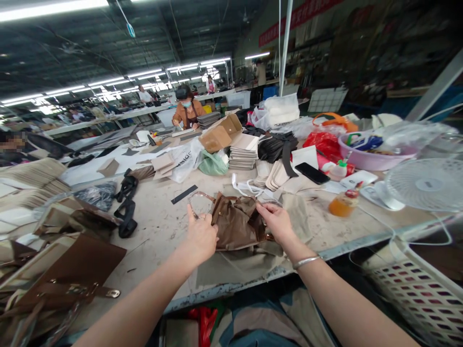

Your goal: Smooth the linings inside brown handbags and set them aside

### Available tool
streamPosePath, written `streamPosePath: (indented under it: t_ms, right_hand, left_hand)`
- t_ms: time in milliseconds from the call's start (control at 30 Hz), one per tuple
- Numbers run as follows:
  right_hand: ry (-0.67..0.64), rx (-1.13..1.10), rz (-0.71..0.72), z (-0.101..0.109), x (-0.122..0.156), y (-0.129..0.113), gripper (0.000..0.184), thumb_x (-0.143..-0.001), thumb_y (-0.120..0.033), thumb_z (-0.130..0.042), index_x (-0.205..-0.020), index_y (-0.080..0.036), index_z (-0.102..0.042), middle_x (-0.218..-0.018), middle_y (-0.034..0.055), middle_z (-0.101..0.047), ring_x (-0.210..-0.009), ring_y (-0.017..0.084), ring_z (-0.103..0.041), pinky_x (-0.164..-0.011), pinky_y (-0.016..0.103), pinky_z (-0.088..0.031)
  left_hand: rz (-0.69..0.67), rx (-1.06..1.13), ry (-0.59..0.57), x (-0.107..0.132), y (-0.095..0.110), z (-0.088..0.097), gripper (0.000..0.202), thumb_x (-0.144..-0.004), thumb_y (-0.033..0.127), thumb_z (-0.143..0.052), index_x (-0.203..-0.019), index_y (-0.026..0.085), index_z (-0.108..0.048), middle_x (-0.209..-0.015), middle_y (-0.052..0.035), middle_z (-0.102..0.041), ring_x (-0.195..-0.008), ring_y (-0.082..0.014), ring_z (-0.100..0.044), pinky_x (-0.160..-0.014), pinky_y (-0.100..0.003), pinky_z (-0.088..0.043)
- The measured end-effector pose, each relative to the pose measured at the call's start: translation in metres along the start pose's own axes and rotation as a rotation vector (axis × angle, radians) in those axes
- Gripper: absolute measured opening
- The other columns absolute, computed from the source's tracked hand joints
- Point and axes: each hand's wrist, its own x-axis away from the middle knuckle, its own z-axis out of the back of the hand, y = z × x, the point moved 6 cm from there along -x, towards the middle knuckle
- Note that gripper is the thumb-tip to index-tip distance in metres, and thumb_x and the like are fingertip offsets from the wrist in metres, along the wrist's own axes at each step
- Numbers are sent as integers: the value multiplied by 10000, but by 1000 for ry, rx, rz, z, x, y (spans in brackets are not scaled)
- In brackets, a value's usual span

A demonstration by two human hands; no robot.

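brown bag piece (237, 222): crumpled brown material lying on the table (162, 226) close to its near edge, about the middle of that edge, on top of a flat beige cloth (231, 270) that hangs over the edge.
clear handle (198, 202): a see-through loop with a brownish rim at the piece's far left corner, resting on the table.
left hand (200, 237): curled at the piece's left side, thumb up against the clear handle, fingers folded in together; what they pinch underneath, i cannot tell.
right hand (277, 220): on the piece's right edge, fingertips pressed together and nipping the brown material; a metal bangle (306, 261) sits on the wrist.
black strip (184, 194): flat on the table just beyond the handle.
phone (312, 173): dark, lying further toward the far right.
orange bottle (342, 203): on its side near the right end of the near edge.
fan (423, 183): white, at the right corner.
brown strapped bag (72, 274): at the near left corner.
another person (186, 113): seated at the far side.
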Motion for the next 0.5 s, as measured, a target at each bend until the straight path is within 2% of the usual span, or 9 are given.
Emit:
streamPosePath:
  t_ms: [100,167,233,300,367,433,500]
  right_hand:
    - [-54,38,26,-5,7,-6,408,-821,-499,-498,-589,-180,-603,-502,-24,-504,-517,129,-474,-491,229,-337]
    - [-136,59,60,-14,16,-11,347,-817,-466,-522,-722,-177,-688,-604,3,-612,-595,152,-551,-552,235,-395]
    - [-261,74,103,-26,30,-17,309,-767,-429,-602,-927,-191,-717,-695,12,-674,-638,166,-595,-601,244,-433]
    - [-441,156,186,-41,45,-25,427,-710,-390,-671,-1101,-219,-669,-712,3,-695,-622,169,-613,-598,246,-445]
    - [-582,296,292,-52,54,-31,441,-730,-363,-657,-1153,-239,-639,-712,-1,-700,-621,167,-624,-581,240,-443]
    - [-559,422,370,-51,49,-36,343,-804,-343,-582,-1122,-235,-652,-794,14,-712,-685,158,-640,-614,231,-456]
    - [-411,503,384,-41,27,-40,290,-865,-329,-506,-1081,-218,-665,-921,29,-710,-795,148,-644,-708,223,-473]
  left_hand:
    - [70,28,26,-4,-7,-1,271,-772,370,-610,-943,187,-713,-902,-174,-624,-883,-360,-555,-939,-731,91]
    - [110,53,12,-6,-11,-3,314,-782,342,-609,-1054,203,-683,-910,-173,-641,-862,-350,-570,-939,-729,86]
    - [139,78,-2,-8,-14,-5,382,-787,328,-606,-1150,211,-636,-936,-179,-649,-875,-350,-575,-946,-723,76]
    - [174,90,-13,-8,-16,-7,411,-794,324,-595,-1191,218,-608,-947,-174,-654,-898,-346,-575,-955,-719,70]
    - [209,90,-20,-8,-19,-10,403,-801,319,-579,-1194,234,-600,-946,-154,-660,-911,-332,-578,-958,-722,63]
    - [223,83,-14,-8,-21,-12,398,-803,316,-569,-1195,250,-596,-942,-136,-662,-908,-320,-584,-958,-729,51]
    - [215,78,7,-6,-22,-13,406,-802,322,-569,-1201,252,-589,-936,-129,-662,-898,-318,-590,-957,-737,37]
